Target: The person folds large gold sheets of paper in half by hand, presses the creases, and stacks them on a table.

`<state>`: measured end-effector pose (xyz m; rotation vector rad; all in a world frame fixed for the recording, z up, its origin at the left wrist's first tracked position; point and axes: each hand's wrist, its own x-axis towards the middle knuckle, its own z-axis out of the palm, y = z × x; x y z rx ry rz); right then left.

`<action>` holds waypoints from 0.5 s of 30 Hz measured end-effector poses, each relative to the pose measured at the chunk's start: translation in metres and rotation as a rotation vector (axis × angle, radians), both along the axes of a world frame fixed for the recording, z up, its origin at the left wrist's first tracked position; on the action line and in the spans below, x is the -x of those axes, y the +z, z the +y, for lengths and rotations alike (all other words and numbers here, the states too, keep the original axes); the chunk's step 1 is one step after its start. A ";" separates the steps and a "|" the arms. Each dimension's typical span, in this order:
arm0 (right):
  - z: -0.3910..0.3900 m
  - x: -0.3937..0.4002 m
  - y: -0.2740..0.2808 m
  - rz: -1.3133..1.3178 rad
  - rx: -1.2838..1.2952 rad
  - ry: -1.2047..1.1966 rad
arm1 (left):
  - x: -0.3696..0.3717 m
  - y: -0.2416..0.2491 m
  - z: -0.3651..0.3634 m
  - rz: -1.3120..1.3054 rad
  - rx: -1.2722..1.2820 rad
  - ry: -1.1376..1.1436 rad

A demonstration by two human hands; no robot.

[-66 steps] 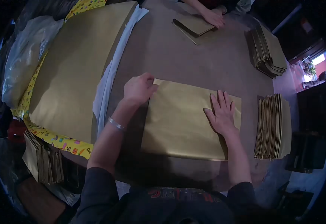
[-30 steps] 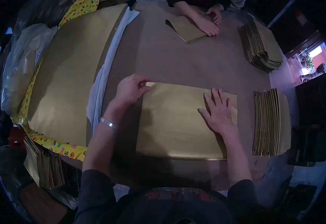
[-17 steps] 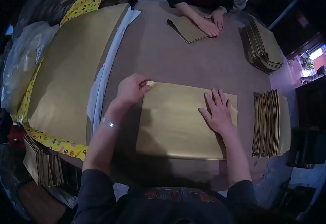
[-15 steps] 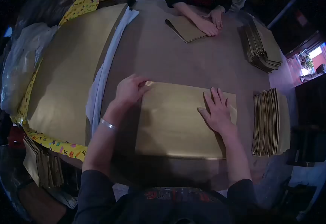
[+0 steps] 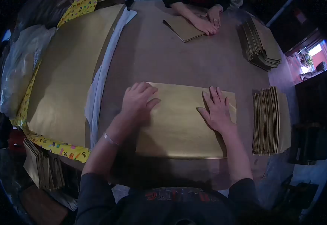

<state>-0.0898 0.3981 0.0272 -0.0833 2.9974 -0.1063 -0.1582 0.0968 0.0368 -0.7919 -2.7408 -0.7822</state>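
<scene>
A gold-coloured folded sheet (image 5: pixel 178 123) lies on the brown table (image 5: pixel 144 52) in front of me, its rounded edge toward my body. My right hand (image 5: pixel 218 112) rests on the sheet's right part with its fingers spread, holding nothing. At the upper left corner is my left hand (image 5: pixel 139 101), its fingers bent and its thumb apart from them over the sheet; nothing shows between them. A silvery bracelet (image 5: pixel 111 139) circles my left wrist.
Large gold sheets (image 5: pixel 66 78) lie at left, beside white paper (image 5: pixel 98 82) and yellow patterned wrapping (image 5: pixel 55 144). Folded stacks stand at right (image 5: pixel 270 122), upper right (image 5: pixel 261 45) and lower left (image 5: pixel 43 165). Opposite, a person's hands (image 5: pixel 208 26) press a folded sheet (image 5: pixel 186 28).
My left hand has moved right and slightly down, off the corner and over the sheet, and its thumb and fingers have parted. My right hand has stayed nearly still.
</scene>
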 end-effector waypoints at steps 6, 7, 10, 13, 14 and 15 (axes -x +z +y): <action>0.006 0.000 -0.012 0.074 0.002 0.027 | -0.028 -0.024 0.005 -0.005 0.169 -0.155; 0.007 -0.001 -0.013 0.069 -0.018 0.024 | -0.028 -0.027 0.005 -0.001 0.148 -0.154; 0.008 -0.001 -0.015 0.076 0.024 0.024 | -0.028 -0.025 0.004 0.028 0.154 -0.122; 0.004 0.000 -0.009 0.030 0.029 0.003 | -0.028 -0.025 0.004 0.014 0.155 -0.117; 0.003 0.000 -0.007 0.021 0.031 0.001 | -0.027 -0.026 0.004 0.014 0.152 -0.122; 0.001 0.000 -0.003 0.021 0.029 -0.007 | -0.027 -0.026 0.004 0.010 0.155 -0.119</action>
